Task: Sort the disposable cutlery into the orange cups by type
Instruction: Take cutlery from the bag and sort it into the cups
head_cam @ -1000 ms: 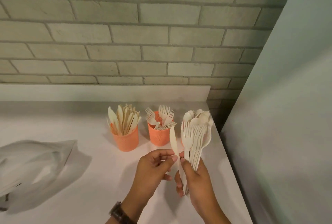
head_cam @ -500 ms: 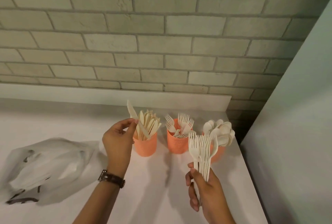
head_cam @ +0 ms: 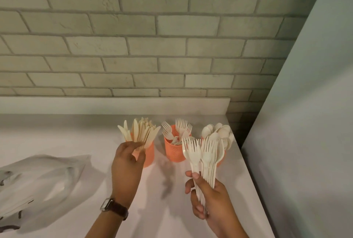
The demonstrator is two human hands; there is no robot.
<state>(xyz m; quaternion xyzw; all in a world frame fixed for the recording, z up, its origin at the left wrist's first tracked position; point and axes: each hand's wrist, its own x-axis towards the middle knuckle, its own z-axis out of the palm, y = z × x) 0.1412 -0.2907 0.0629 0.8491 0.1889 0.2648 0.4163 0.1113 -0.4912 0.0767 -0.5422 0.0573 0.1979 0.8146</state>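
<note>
On counter [head_cam: 76,138], row of 3: knife cup [head_cam: 150,154], fork cup [head_cam: 174,152], spoon cup [head_cam: 221,159]. My left hand [head_cam: 127,167] touches knives [head_cam: 139,131] at knife cup; pinching or not, can't tell. My right hand [head_cam: 212,201] grips fork bundle [head_cam: 204,157] upright, in front of spoon cup.

Left hand [head_cam: 127,158] ahead, right hand [head_cam: 210,197] curled

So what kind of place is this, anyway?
Probably a kitchen or pantry corner, though that's a guess: a white countertop set against a painted brick wall, three orange cups holding disposable cutlery, and a plastic bag lying nearby.
</note>
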